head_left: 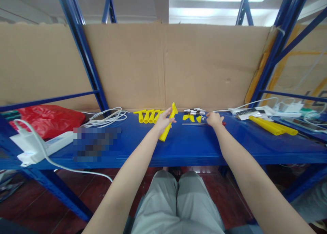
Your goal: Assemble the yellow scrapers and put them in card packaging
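My left hand (165,121) is closed around a yellow plastic handle (166,132), a round tube with a wedge-shaped head, tilted with the head up and away. At the back of the blue shelf my right hand (214,119) reaches down with curled fingers beside a small heap of tiny metal parts (203,118). What its fingertips hold, if anything, is hidden. A screwdriver (192,124) lies under that hand, its shaft pointing left and a bit of red handle showing on the right. Small yellow pieces (191,118) and black-and-white sticks (194,111) lie between the hands.
Several yellow handles (146,116) stand in a row left of my left hand. Yellow tubes (273,126) lie at the right, near white chargers and cables (288,108). On the left are a coiled white cable (112,117), a red bag (52,120) and a power strip (53,145). Cardboard (199,64) closes the back.
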A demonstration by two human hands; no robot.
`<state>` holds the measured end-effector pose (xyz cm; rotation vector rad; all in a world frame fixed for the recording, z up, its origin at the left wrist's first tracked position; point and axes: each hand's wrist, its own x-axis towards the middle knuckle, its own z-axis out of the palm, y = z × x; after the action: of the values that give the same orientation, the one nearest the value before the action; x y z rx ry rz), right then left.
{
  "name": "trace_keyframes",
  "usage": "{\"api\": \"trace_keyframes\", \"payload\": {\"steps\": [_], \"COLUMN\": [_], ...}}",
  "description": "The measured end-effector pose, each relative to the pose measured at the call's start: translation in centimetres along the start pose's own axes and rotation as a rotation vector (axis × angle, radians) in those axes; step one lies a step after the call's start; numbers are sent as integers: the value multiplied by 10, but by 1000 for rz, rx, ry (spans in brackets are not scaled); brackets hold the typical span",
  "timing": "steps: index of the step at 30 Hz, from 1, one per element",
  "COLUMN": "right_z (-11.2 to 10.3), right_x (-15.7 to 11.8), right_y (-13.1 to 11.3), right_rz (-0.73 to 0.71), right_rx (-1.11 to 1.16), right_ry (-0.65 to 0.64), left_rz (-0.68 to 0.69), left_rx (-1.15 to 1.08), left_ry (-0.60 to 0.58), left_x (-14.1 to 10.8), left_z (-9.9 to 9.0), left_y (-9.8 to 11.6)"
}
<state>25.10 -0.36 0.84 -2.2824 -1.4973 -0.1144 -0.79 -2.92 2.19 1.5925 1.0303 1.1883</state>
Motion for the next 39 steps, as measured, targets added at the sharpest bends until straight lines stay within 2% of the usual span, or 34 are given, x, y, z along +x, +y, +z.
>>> {"api": "trace_keyframes", "payload": {"steps": [5,11,15,28,39], "right_z": [4,7,10,19,14], "right_x": [7,11,15,40,32], "right_y": [3,2,3,6,2], "right_rz": [-31,-32,-4,-52,-77], "right_rx": [-73,-120,-173,-231,-255], "right_ry": [-110,-79,-78,-222,-126], "left_rz": [-229,-299,-314,-316,-308], "left_rx": [-55,-22,-9,-39,2], "left_ry": [-78,-72,-71,-90,-118], "left_x": [-4,-5,-5,1,-2], "left_z": [1,2,2,2,2], "left_y": [2,1,0,-7,-4]}}
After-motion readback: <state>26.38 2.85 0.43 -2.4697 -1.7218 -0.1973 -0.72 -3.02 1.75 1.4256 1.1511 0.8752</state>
